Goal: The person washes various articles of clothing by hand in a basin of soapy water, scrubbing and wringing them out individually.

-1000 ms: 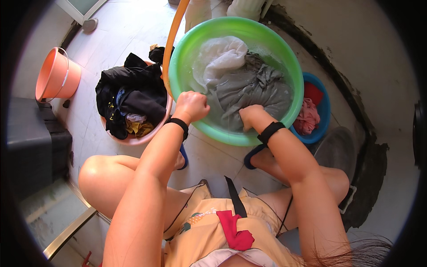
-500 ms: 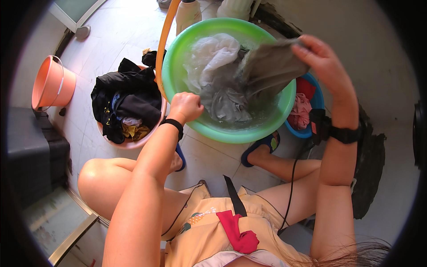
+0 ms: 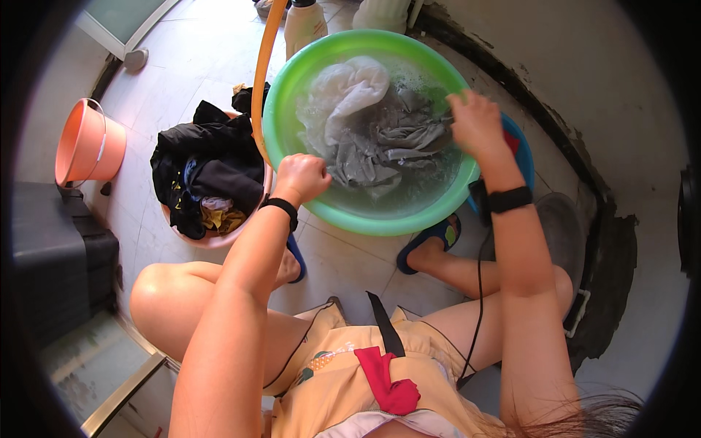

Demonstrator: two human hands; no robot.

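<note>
A large green basin (image 3: 394, 225) of water holds a white cloth (image 3: 359, 84) and a dark grey cloth (image 3: 405, 142), both partly under the water. My left hand (image 3: 301, 177) is a fist at the near left rim, closed on the basin's edge; its fingertips are hidden. Over the right rim, my right hand (image 3: 478, 124) has its fingers curled. The grey cloth's edge runs up to its fingers, which are slightly blurred. An orange hose (image 3: 263, 73) comes down at the basin's left rim, its lower end hidden near my left fist.
Left of the basin, a pink tub (image 3: 228, 239) is heaped with dark clothes (image 3: 212, 157). Farther left stands an orange bucket (image 3: 91, 142). A blue basin (image 3: 520, 164) sits partly behind the green one. A bottle (image 3: 305, 29) stands beyond; a wall runs along the right.
My right hand has come down and left toward the basin. The grey cloth, stretched up and right before, lies gathered in the water. My left hand has barely moved.
</note>
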